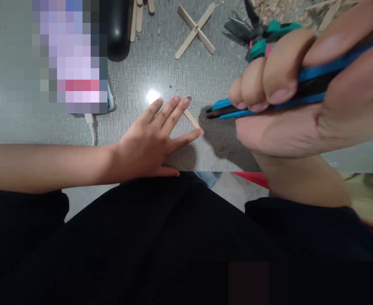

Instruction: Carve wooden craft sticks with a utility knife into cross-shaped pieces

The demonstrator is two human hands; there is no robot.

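My left hand [154, 137] lies flat with its fingers spread on the grey table [135, 76]. Beneath its fingertips is a wooden craft stick [192, 120] with a small notch in one edge; the rest of the stick is hidden under the hand. My right hand [278, 84] is wrapped round a blue and black utility knife [226, 110], held above the table to the right of the stick. The knife's front end points left, and I cannot make out any blade sticking out of it.
Two craft sticks joined in a cross [197, 29] stand at the back. Pliers with green handles [258, 34] lie right of them, near wood shavings [281, 10]. Loose sticks [138, 19], a black rounded object [119, 29] and a phone with a white cable [92, 129] are at left.
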